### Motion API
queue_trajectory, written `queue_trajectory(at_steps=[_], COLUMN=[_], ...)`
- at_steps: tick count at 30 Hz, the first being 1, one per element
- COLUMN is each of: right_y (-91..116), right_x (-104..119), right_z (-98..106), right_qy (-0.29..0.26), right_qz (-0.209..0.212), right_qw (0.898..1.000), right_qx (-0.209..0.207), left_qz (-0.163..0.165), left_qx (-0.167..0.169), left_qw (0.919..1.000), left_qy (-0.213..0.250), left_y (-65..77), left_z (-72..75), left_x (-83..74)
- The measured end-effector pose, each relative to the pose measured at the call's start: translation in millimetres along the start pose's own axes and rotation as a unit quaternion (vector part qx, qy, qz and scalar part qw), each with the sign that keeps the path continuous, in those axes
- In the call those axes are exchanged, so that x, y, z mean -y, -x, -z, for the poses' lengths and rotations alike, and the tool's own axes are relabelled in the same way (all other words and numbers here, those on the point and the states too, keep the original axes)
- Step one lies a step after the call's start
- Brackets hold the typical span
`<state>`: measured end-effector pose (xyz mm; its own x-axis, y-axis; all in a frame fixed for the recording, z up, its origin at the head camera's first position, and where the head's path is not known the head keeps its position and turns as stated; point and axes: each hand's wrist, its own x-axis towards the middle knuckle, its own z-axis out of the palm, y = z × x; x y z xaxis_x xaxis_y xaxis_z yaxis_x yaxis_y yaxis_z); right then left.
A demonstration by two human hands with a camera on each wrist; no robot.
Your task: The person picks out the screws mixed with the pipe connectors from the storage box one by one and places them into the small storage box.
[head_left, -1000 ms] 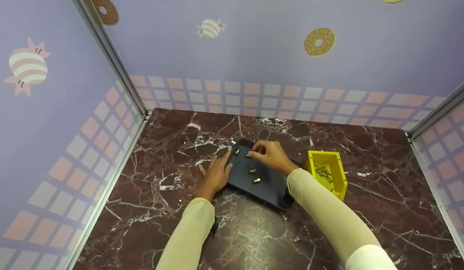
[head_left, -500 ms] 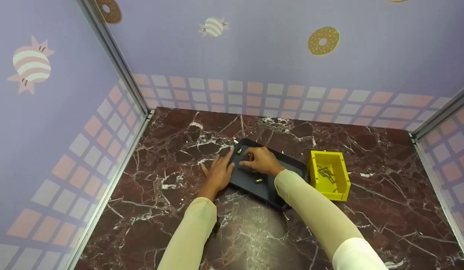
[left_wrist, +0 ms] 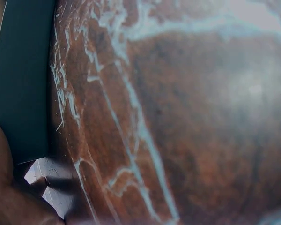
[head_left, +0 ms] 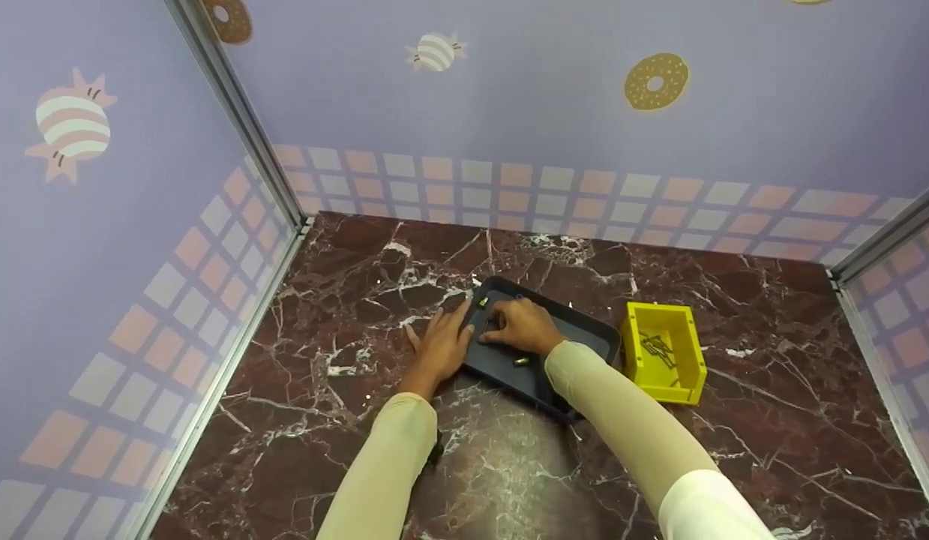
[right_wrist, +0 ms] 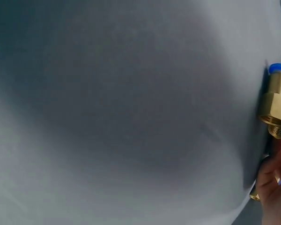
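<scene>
My left hand [head_left: 440,349] rests against the left side of a dark shallow tray [head_left: 492,361], its fingers spread along the rim. In the left wrist view the tray's outer wall [left_wrist: 25,79] rises beside that hand. Over the tray, my right hand [head_left: 528,328] has its thumb and fingers bent, fingertips low at the tray floor; I cannot tell whether they pinch anything. One brass push-in fitting [head_left: 483,302] lies near the far-left corner, another fitting [head_left: 521,362] below the right hand. The right wrist view shows a brass fitting [right_wrist: 275,101] with a blue collar right by the fingers.
Right of the tray stands a yellow bin [head_left: 695,352] with several thin screw-like pieces [head_left: 657,349] in it. The dark red marbled table [head_left: 359,450] is bounded by lilac patterned panels [head_left: 509,90] at the back and both sides.
My right hand has left the fitting near the tray's far side and moved toward the near side, over where a thin dark rod lay. The left hand stays at the rim.
</scene>
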<state>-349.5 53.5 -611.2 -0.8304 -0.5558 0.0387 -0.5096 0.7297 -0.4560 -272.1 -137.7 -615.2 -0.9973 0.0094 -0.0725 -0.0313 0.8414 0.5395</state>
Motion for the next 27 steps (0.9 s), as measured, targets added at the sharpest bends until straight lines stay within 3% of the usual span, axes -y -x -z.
queue_trajectory(at_steps=[17, 27], right_y=[-1.4, -3.9], right_x=[-1.1, -0.2], right_z=[-0.6, 4.8], right_qy=[-0.007, -0.021], right_qz=[0.0, -0.011], right_qw=[1.0, 0.999], right_qx=[-0.001, 0.036], left_qz=[-0.003, 0.0], left_qx=[0.0, -0.001], left_qw=[1.0, 1.0], left_qy=[-0.002, -0.009], left_y=[-0.6, -1.9], left_z=[-0.3, -1.7], left_x=[-0.3, 0.8])
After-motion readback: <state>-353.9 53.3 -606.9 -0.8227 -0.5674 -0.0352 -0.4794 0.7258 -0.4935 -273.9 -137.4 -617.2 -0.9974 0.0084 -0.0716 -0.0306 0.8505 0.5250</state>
